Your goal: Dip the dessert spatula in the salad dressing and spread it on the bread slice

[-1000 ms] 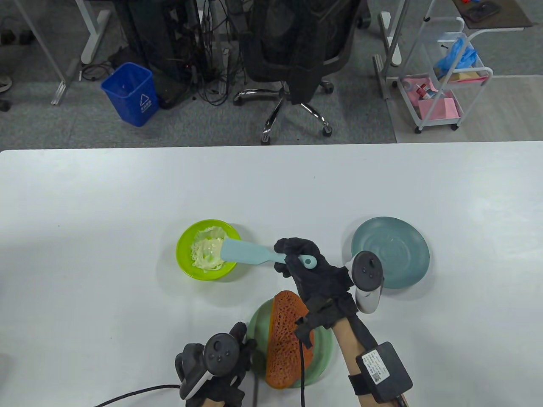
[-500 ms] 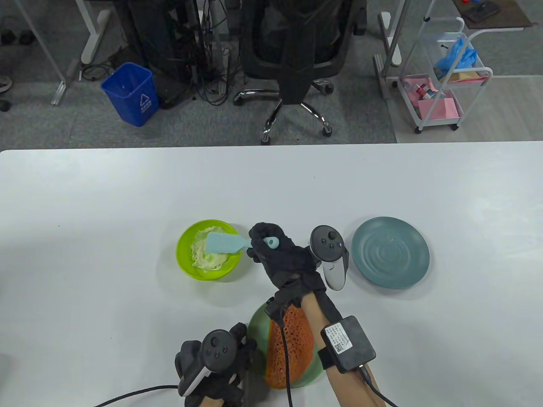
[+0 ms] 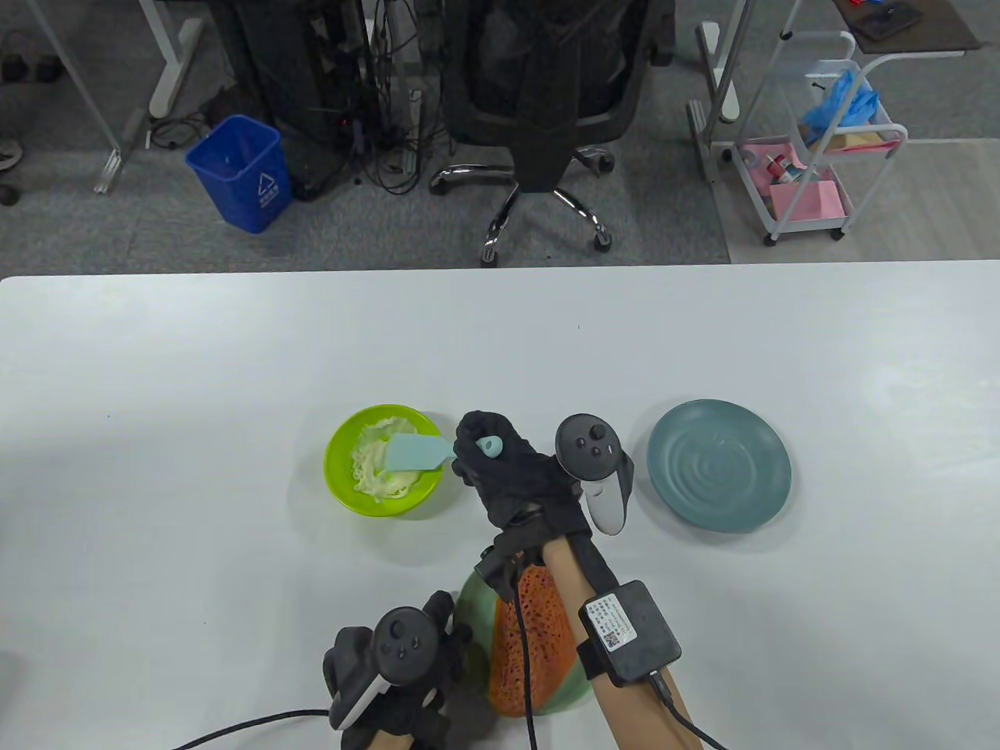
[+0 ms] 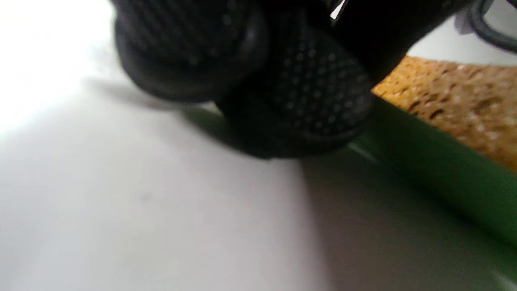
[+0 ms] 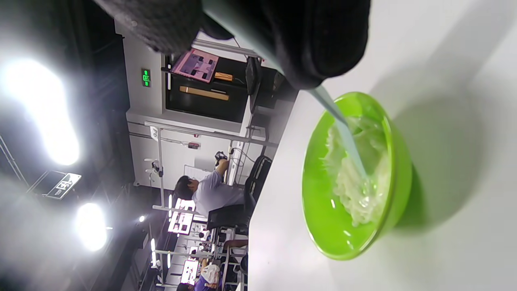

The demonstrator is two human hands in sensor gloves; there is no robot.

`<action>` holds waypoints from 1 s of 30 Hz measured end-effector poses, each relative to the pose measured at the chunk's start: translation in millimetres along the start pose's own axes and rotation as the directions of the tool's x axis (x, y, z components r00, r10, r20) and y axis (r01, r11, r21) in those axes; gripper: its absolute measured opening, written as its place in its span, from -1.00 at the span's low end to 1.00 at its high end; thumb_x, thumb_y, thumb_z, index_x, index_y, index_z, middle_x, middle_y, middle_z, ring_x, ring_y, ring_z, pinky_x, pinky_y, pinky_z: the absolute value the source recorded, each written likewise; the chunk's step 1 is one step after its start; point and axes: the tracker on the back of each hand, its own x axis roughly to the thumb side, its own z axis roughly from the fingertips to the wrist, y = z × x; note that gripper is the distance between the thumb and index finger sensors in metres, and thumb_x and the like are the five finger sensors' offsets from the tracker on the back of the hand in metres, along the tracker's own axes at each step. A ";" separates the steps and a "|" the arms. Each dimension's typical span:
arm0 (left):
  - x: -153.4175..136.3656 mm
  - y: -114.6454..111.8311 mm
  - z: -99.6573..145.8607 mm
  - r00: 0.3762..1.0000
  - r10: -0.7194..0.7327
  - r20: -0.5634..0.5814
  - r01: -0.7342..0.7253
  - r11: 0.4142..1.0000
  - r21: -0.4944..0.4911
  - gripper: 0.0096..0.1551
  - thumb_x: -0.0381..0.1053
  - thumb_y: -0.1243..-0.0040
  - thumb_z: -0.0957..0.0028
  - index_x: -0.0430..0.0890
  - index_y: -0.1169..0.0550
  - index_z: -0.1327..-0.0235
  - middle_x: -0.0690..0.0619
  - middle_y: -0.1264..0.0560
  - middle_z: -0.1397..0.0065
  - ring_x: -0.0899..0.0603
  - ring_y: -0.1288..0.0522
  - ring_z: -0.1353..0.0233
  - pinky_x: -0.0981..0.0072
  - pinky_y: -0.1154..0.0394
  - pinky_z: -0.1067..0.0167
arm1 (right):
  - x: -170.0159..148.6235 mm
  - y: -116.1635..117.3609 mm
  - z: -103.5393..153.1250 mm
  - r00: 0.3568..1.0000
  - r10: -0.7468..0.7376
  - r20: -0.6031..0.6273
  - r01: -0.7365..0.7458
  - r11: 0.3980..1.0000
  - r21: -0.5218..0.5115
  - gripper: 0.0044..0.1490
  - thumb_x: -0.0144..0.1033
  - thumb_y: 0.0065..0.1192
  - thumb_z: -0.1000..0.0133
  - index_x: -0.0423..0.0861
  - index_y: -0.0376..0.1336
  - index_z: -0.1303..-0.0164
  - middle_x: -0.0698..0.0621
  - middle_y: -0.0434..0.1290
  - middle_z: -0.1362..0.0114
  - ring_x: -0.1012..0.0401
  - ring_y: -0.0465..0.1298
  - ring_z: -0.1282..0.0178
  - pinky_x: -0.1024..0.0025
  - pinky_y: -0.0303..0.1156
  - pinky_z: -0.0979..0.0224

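The right hand [image 3: 512, 476] grips the light, probably flexible dessert spatula [image 3: 418, 453] by its handle end, blade in soft, sticky-looking salad dressing [image 5: 359, 182]; the left hand [image 3: 391, 680] has its fingers [image 4: 299, 101] on the bread plate's [image 4: 444, 178] rim.

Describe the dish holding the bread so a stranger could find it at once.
On the white table, look at the near edge, by the left hand. The pale green plate there carries the orange-brown bread slice; the lime bowl holds dressing, the grey-blue plate nothing.
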 end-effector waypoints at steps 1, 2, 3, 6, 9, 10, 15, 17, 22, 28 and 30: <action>-0.1 0.0 0.0 1.000 0.001 0.000 -0.001 1.000 0.000 -0.34 0.14 -0.32 -0.21 -0.29 -0.56 -0.37 0.15 -0.77 0.20 0.14 -0.82 0.43 0.43 -0.78 0.41 | 0.4 -0.8 0.5 1.000 0.001 0.000 -0.001 1.000 -0.005 -0.38 -0.04 0.18 -0.31 0.06 0.03 -0.50 -0.19 0.08 -0.64 -0.17 0.45 -0.47 0.06 0.43 -0.52; -0.2 0.0 -0.1 1.000 0.004 -0.001 -0.004 1.000 -0.001 -0.34 0.14 -0.32 -0.21 -0.28 -0.57 -0.37 0.15 -0.77 0.20 0.14 -0.82 0.43 0.43 -0.78 0.40 | 1.4 -2.1 1.3 1.000 0.006 0.001 -0.006 1.000 -0.012 -0.38 -0.04 0.18 -0.31 0.06 0.03 -0.50 -0.19 0.09 -0.64 -0.17 0.45 -0.47 0.06 0.43 -0.52; -0.2 0.0 -0.2 1.000 0.006 -0.001 -0.006 1.000 -0.003 -0.35 0.14 -0.32 -0.21 -0.28 -0.57 -0.36 0.15 -0.77 0.20 0.14 -0.82 0.43 0.43 -0.78 0.40 | 2.6 -3.6 2.2 1.000 0.017 0.003 -0.017 1.000 -0.018 -0.38 -0.05 0.18 -0.31 0.05 0.03 -0.50 -0.19 0.09 -0.64 -0.17 0.45 -0.47 0.06 0.43 -0.52; -0.2 0.0 -0.4 1.000 0.008 0.000 -0.008 1.000 -0.005 -0.37 0.13 -0.32 -0.21 -0.27 -0.58 -0.35 0.15 -0.77 0.20 0.14 -0.82 0.43 0.43 -0.78 0.40 | 5.8 -7.0 4.2 0.999 0.032 0.009 -0.032 0.999 -0.032 -0.38 -0.05 0.18 -0.32 0.05 0.03 -0.50 -0.19 0.09 -0.64 -0.17 0.45 -0.47 0.06 0.43 -0.52; -0.2 0.0 -0.5 1.000 0.010 0.001 -0.010 1.000 -0.007 -0.38 0.13 -0.31 -0.21 -0.26 -0.59 -0.34 0.15 -0.77 0.20 0.14 -0.82 0.43 0.43 -0.78 0.40 | 9.9 -10.4 6.0 0.998 0.056 0.014 -0.055 0.998 -0.039 -0.38 -0.06 0.19 -0.32 0.05 0.03 -0.50 -0.19 0.08 -0.64 -0.17 0.45 -0.47 0.05 0.43 -0.52; -0.2 0.0 -0.5 1.000 0.010 0.001 -0.010 1.000 -0.007 -0.38 0.13 -0.31 -0.21 -0.26 -0.59 -0.34 0.15 -0.77 0.20 0.14 -0.82 0.43 0.43 -0.78 0.40 | 11.3 -11.2 6.5 0.998 0.065 0.017 -0.065 0.997 -0.042 -0.38 -0.06 0.19 -0.32 0.06 0.03 -0.50 -0.18 0.09 -0.64 -0.17 0.45 -0.47 0.05 0.43 -0.52; -0.1 0.1 -0.5 1.000 0.010 0.001 -0.010 1.000 -0.007 -0.38 0.13 -0.31 -0.21 -0.26 -0.59 -0.34 0.15 -0.77 0.20 0.14 -0.82 0.43 0.43 -0.78 0.40 | 17.4 -12.9 8.7 0.996 0.087 0.032 -0.085 0.995 -0.046 -0.39 -0.07 0.19 -0.32 0.06 0.04 -0.50 -0.18 0.09 -0.64 -0.18 0.44 -0.46 0.05 0.43 -0.52; -0.1 0.1 -0.4 1.000 0.010 0.001 -0.009 1.000 -0.006 -0.38 0.13 -0.31 -0.21 -0.26 -0.59 -0.34 0.15 -0.77 0.20 0.14 -0.82 0.43 0.43 -0.78 0.40 | 18.4 -13.2 9.3 0.996 0.086 0.037 -0.085 0.995 -0.046 -0.39 -0.06 0.19 -0.32 0.06 0.04 -0.50 -0.18 0.09 -0.64 -0.18 0.44 -0.46 0.04 0.43 -0.52; -0.2 0.3 -0.5 1.000 0.010 0.002 -0.010 1.000 -0.007 -0.38 0.13 -0.31 -0.21 -0.26 -0.59 -0.34 0.15 -0.77 0.20 0.14 -0.82 0.43 0.43 -0.78 0.40 | 16.8 -12.8 9.1 0.997 0.054 0.049 -0.052 0.998 -0.042 -0.38 -0.05 0.19 -0.31 0.06 0.04 -0.50 -0.18 0.09 -0.64 -0.18 0.44 -0.46 0.05 0.43 -0.51; 0.1 0.2 -0.3 1.000 0.008 0.002 -0.008 1.000 -0.008 -0.39 0.12 -0.28 -0.23 -0.27 -0.59 -0.34 0.15 -0.76 0.21 0.14 -0.81 0.44 0.43 -0.77 0.41 | 10.9 -4.6 6.3 0.997 0.044 0.058 -0.043 0.999 -0.020 -0.38 -0.04 0.19 -0.30 0.06 0.04 -0.49 -0.19 0.11 -0.63 -0.17 0.46 -0.44 0.06 0.45 -0.49; 0.1 0.2 -0.2 1.000 0.009 0.002 -0.009 1.000 -0.009 -0.40 0.12 -0.28 -0.23 -0.27 -0.59 -0.34 0.15 -0.76 0.21 0.14 -0.81 0.44 0.43 -0.77 0.41 | 8.7 -1.4 5.4 0.998 0.042 0.056 -0.042 0.999 -0.012 -0.38 -0.04 0.19 -0.30 0.05 0.04 -0.49 -0.19 0.11 -0.62 -0.17 0.47 -0.43 0.06 0.46 -0.48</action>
